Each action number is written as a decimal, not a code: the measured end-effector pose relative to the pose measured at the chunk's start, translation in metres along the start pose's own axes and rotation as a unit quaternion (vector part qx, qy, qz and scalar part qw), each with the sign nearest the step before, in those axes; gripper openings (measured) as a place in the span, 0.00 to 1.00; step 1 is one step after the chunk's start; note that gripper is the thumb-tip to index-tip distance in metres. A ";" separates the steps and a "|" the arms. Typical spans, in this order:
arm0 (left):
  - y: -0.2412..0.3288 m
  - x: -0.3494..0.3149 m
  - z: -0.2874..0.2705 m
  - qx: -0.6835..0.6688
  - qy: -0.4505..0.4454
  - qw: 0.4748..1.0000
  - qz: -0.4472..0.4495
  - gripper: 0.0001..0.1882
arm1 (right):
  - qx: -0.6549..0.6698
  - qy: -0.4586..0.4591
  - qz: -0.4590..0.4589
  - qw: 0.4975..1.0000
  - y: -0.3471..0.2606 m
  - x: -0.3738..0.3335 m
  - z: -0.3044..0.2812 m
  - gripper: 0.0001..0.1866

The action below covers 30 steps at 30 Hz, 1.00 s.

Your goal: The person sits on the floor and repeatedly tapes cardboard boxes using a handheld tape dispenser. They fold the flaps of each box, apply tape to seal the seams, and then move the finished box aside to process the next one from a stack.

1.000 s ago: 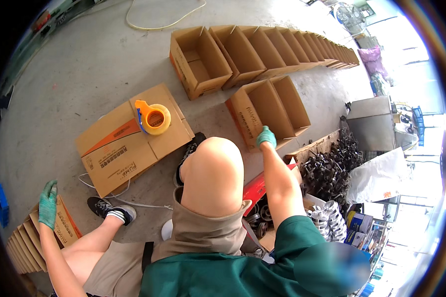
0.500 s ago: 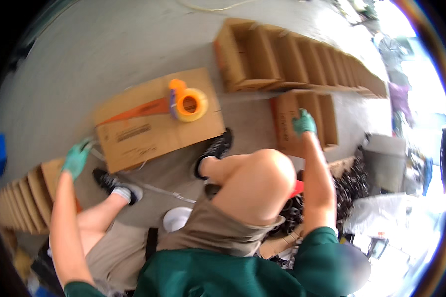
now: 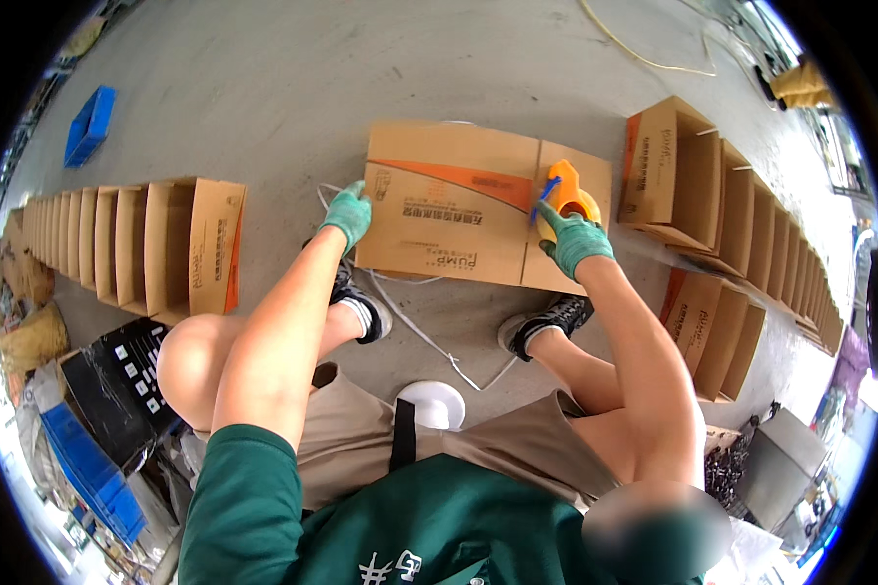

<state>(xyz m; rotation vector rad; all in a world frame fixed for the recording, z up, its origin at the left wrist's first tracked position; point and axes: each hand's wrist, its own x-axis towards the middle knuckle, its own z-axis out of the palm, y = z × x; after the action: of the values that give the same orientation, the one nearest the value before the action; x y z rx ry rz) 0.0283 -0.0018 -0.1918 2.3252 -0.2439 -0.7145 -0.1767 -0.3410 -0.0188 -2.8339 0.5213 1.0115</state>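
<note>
Head | right hand (image 3: 574,241) grips orange tape dispenser (image 3: 568,195) | flat corrugated carton (image 3: 458,210)

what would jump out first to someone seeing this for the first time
Probably the flat cardboard box on the concrete floor at the centre, with both green-gloved hands on it: the left hand holds its left edge, and the right hand grips an orange tape dispenser on its right end. Rows of open boxes curve away on both sides.
</note>
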 end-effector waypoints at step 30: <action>0.063 -0.067 -0.188 -0.162 0.176 0.971 0.008 0.25 | 0.050 0.357 -0.034 0.932 -0.038 -0.098 -0.124 0.28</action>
<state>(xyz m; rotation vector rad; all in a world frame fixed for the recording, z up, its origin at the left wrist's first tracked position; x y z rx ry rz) 0.0786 0.0803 -0.0060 2.0844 0.0151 -0.2959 -0.1601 -0.3015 0.1384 -3.0244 0.4907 -0.1007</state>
